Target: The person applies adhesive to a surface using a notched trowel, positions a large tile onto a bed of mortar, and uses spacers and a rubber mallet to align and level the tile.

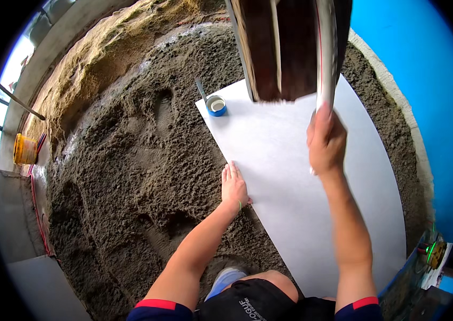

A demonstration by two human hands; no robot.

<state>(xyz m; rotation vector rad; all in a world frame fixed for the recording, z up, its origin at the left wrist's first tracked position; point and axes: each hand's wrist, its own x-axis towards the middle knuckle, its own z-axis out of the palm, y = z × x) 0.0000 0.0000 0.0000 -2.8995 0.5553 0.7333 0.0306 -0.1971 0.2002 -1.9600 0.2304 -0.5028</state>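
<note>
A large pale tile with a curved right edge lies on grey, crumbly mortar. My left hand rests at the tile's left edge, with its fingers stretched out and no tool in it. Raised over the tile, my right hand is wrapped round the pale handle of a mallet-like tool. Its big dark brown head looms close at the top of the view, slightly blurred, and hides the tile's far edge. On the tile's far left corner sits a small round blue-rimmed thing, beside a thin grey strip.
Yellowish sand is heaped along the far left. A yellow bucket stands left of the mortar, near red cords. At right is a bright blue wall. A device with a green light is at lower right.
</note>
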